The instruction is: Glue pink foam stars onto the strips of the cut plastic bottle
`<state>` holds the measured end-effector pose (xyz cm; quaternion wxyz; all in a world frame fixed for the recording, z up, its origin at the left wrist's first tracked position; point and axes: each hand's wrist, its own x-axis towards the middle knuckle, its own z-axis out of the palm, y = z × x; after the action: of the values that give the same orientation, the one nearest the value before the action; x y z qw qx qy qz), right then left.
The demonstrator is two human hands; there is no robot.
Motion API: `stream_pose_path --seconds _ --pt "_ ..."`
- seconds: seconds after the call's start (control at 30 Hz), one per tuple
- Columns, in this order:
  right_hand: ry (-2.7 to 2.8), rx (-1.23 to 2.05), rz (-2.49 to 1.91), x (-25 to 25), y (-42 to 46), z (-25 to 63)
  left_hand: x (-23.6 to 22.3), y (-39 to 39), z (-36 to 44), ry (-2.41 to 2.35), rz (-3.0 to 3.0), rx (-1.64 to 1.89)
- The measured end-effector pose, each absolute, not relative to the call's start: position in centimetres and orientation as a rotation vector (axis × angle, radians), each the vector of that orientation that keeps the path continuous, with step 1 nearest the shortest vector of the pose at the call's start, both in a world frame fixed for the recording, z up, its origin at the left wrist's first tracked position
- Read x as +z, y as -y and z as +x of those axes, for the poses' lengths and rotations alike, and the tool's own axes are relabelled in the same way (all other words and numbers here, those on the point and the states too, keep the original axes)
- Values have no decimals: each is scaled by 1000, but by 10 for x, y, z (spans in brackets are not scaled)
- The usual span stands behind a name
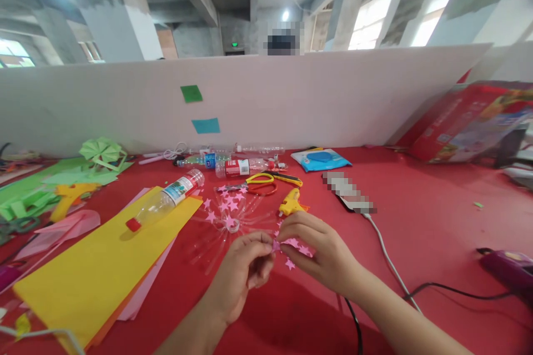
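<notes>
Here, the left hand (245, 258) pinches a pink star (276, 246); the right hand's (322, 247) grip I cannot tell; at the star's one o'clock lies a yellow glue gun (291, 203).

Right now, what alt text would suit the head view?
The left hand and right hand meet at a small pink star above a red table. Beyond lie more pink stars, a yellow glue gun and plastic bottles.

Windows (372, 19) glare at upper right; outer edges stretch, blurred.
</notes>
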<state>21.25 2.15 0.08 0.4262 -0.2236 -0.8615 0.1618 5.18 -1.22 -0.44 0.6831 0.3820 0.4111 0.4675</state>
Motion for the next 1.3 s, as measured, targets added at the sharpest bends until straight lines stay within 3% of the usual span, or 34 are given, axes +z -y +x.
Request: stream_pose_path --seconds 0.13,0.3,0.43,0.6,1.13,1.3 --pt "2105 428 -584 3 -22 214 -3 15 46 -1129 1103 1129" --pt "1976 472 -750 0 -27 212 5 8 24 -1834 2151 1658" --pt "1946 502 -791 -3 -29 205 2 -3 16 -2220 2485 1464" --pt "1927 596 -840 3 -30 190 -7 -8 18 -2245 2525 1324" --pt "1506 1415 -968 -6 -62 160 -23 -17 19 -2000 2348 1569" --pt "1416 1517 -980 -9 -63 157 -22 -17 21 -1986 2329 1555"
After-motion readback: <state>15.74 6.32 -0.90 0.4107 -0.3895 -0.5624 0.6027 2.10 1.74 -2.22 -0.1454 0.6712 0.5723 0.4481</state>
